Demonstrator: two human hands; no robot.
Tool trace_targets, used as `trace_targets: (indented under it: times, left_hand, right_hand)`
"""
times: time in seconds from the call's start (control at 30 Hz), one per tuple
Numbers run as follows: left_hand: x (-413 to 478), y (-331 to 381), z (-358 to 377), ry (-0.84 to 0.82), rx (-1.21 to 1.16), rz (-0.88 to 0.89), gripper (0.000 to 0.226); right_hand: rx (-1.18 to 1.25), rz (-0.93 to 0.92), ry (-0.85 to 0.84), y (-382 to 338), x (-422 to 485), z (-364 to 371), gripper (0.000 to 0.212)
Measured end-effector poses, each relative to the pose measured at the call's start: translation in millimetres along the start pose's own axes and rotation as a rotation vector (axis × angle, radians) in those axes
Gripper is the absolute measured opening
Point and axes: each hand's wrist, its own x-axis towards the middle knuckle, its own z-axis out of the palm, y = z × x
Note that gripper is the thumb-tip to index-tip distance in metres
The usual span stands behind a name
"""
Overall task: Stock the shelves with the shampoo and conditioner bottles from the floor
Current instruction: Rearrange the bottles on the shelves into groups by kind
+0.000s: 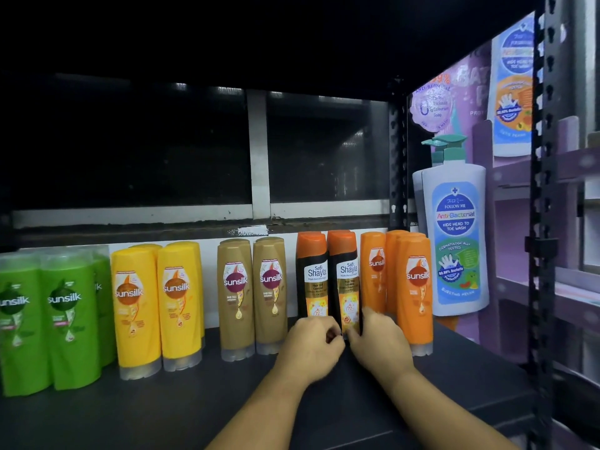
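Black-bodied and upright on the shelf [194, 401] in the head view, the left bottle [313, 280] is clasped at its base by the left grip [308, 342], the right bottle [348, 280] by the right grip [380, 345]. Both are best slid back together, labels kept forward, without the orange bottles [417, 287] just right of the right grip being nudged.
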Motion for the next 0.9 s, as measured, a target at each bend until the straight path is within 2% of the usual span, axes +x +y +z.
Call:
trace_targets:
  times: [0.13, 0.27, 0.37, 0.53, 0.63, 0.77, 0.83, 0.9]
  left_hand:
    - [-3.9, -0.6, -3.1, -0.211, 0.040, 0.070, 0.023]
    - [-2.7, 1.9, -0.7, -0.283, 0.048, 0.113, 0.022]
    - [-3.9, 7.3, 3.6, -0.333, 0.034, 0.108, 0.031]
    - [-9.9, 16.6, 7.9, -0.533, 0.043, 0.087, 0.071]
    - [-11.1, 20.5, 8.9, -0.618, 0.126, 0.112, 0.074]
    - [-9.4, 28.5, 7.8, -0.613, 0.154, 0.107, 0.072]
    - [-4.2, 40.0, 10.1, -0.509, 0.135, 0.084, 0.071]
    - [3.3, 60.3, 15.3, -0.338, 0.030, 0.053, 0.065]
  right_hand:
    - [-0.023, -0.118, -0.147, 7.0, -10.8, -12.0, 0.023]
    - [-0.053, -0.234, -0.364, 28.2, -31.7, -37.8, 0.028]
    - [-0.075, -0.282, -0.439, 42.3, -45.8, -64.1, 0.026]
    - [-0.148, -0.325, -0.493, 66.0, -60.5, -100.7, 0.031]
    - [-0.136, -0.280, -0.500, 90.0, -64.5, -105.7, 0.042]
    - [-0.151, -0.279, -0.443, 101.5, -72.9, -95.1, 0.046]
    - [-0.168, -0.273, -0.398, 100.5, -76.4, -90.1, 0.046]
    - [-0.171, -0.266, -0.376, 99.4, -78.6, -89.2, 0.046]
